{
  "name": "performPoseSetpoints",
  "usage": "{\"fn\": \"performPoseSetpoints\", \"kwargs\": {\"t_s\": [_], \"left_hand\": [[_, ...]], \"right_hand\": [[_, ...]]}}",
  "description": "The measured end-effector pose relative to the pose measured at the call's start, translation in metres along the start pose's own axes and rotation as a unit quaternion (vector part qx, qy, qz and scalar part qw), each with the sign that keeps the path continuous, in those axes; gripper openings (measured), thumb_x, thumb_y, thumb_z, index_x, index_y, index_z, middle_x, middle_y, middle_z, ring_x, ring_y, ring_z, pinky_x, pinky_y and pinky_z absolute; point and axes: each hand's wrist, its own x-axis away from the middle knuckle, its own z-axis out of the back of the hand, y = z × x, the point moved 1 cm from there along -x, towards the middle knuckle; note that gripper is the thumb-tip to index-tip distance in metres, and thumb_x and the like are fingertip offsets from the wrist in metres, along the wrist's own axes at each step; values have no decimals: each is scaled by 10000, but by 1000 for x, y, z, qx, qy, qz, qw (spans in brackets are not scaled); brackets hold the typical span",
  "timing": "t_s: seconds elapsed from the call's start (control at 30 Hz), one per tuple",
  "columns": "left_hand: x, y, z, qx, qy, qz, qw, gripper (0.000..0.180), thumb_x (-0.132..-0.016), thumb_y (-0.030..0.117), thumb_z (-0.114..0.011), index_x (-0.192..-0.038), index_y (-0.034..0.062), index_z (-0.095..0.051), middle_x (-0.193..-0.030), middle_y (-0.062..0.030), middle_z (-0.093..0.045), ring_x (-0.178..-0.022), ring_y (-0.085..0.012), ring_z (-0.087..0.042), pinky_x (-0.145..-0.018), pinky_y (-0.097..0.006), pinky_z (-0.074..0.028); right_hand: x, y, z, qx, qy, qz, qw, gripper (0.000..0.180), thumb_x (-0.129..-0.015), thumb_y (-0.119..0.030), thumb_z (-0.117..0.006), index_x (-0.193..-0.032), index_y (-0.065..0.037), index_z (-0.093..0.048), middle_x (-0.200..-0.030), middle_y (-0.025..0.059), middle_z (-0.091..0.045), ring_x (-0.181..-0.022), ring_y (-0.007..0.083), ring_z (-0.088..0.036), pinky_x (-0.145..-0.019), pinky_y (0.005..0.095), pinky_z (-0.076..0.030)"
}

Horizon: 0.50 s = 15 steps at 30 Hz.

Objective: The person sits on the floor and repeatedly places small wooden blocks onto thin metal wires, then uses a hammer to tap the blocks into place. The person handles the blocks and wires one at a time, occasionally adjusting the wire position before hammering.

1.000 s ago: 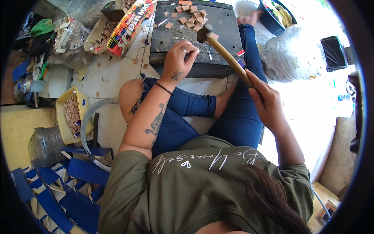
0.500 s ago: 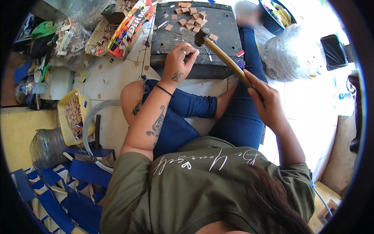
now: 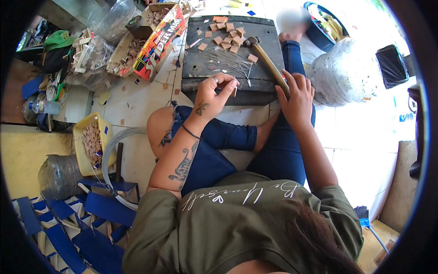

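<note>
Over the black block (image 3: 195,57) slants a hammer (image 3: 270,66), head far, handle running back to the nearer right hand (image 3: 297,93), loosely at its end, gripping or not I can't tell, while the left hand (image 3: 214,94) pinches a small thin piece (image 3: 235,92) leftward.

Your olive shirt (image 3: 242,226): white cursive script (image 3: 252,197), upside down in your view, small heart (image 3: 218,199) beneath. Your left forearm (image 3: 169,157): dark tattooed lettering (image 3: 183,169). Open box (image 3: 159,44) ahead, to your left: large pale capitals along bright side; smaller line above, apparently print too.
</note>
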Motion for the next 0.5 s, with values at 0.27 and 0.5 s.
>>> {"fn": "performPoseSetpoints", "kwargs": {"t_s": [0.27,0.5], "left_hand": [[31,22,-17,193,-86,95,973,165,-977,142,-586,-1013,0,-663,-891,-24,-682,-744,-42,-580,-672,-202,-476],[33,44,-30,-246,13,-134,960,145,-863,82,-619,-990,12,-608,-777,-100,-573,-714,-281,-593,-728,-391,-453]], "right_hand": [[-28,-41,2,-478,-139,-84,863,171,-812,-153,-745,-883,-9,-686,-793,57,-635,-714,161,-582,-647,286,-440],[-27,-59,5,-426,-1,-66,902,113,-812,-104,-723,-804,0,-679,-730,46,-616,-629,129,-539,-572,271,-411]]}}
